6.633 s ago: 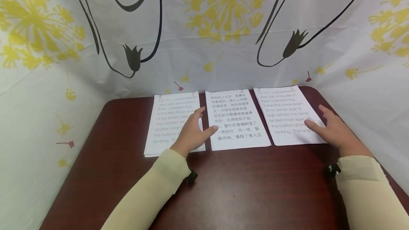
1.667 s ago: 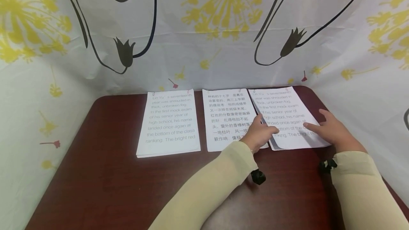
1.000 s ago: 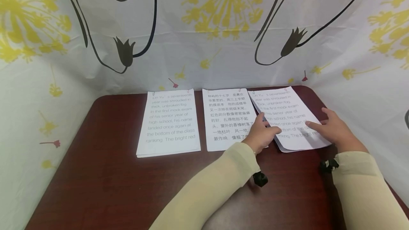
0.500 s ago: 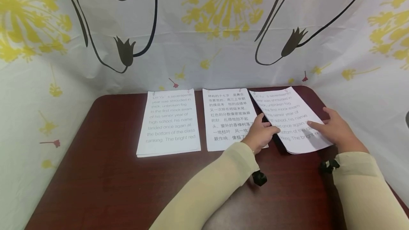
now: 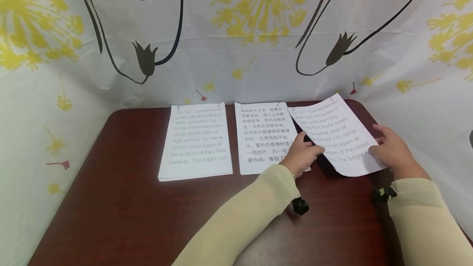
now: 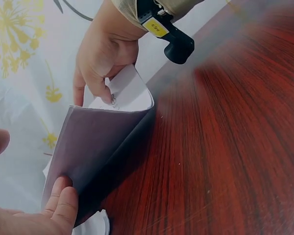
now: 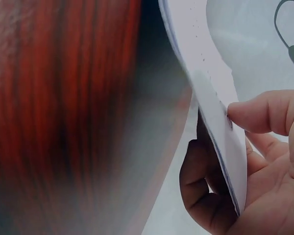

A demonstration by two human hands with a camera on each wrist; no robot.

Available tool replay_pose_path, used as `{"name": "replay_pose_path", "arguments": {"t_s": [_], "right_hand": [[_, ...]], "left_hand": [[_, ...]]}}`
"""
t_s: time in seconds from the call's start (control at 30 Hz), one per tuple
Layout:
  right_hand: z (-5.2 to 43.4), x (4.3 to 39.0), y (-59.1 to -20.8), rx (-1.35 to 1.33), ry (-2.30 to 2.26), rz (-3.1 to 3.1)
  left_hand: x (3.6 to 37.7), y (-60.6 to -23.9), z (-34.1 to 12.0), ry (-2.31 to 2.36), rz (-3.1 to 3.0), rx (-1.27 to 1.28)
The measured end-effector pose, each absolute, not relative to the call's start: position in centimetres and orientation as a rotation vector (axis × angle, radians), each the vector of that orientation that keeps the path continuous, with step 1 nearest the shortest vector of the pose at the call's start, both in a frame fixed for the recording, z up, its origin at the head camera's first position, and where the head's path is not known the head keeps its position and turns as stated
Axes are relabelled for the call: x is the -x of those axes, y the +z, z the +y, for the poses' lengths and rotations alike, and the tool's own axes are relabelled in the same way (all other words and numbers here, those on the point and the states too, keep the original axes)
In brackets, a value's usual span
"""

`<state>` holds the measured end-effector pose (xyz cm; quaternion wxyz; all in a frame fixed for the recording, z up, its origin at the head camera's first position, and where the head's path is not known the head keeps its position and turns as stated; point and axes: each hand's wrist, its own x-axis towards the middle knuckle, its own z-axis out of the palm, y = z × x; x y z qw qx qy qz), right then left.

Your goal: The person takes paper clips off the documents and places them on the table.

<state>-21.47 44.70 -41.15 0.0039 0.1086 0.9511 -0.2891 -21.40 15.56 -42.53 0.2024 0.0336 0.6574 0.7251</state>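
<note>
At the counter's (image 5: 129, 200) far right corner, the right hand (image 5: 393, 151) pinches the white printed paper sheaf (image 5: 338, 136), lifted and tilted; the left hand (image 5: 301, 155) grips its left edge underneath.

Makeshift recording booth, floral sheet (image 5: 236, 44) draped round dark wooden table (image 5: 122, 216)

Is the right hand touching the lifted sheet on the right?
Touching. The right wrist view shows the right hand pinching the lifted sheet, thumb in front, fingers behind.
</note>
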Motion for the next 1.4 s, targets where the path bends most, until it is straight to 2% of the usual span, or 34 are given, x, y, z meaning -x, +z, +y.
{"name": "replay_pose_path", "arguments": {"t_s": [0.27, 0.67, 0.87, 1.13, 1.4], "right_hand": [[44.5, 21.3, -40.9, -0.320, -0.911, 3.021], [43.9, 20.5, -40.2, -0.342, -0.953, 3.032], [43.3, 20.1, -39.5, -0.328, -1.039, 3.063], [42.8, 19.9, -39.5, -0.380, -1.159, 2.997], [42.4, 19.7, -39.7, -0.365, -1.312, 2.958]], "left_hand": [[21.6, -42.7, 15.5, 2.070, 1.801, -0.156], [21.7, -42.9, 15.5, 2.136, 1.735, -0.085], [22.0, -43.0, 15.6, 2.183, 1.772, -0.027], [22.1, -43.0, 15.5, 2.301, 1.742, -0.117], [22.4, -42.8, 15.3, 2.333, 1.709, -0.060]]}}
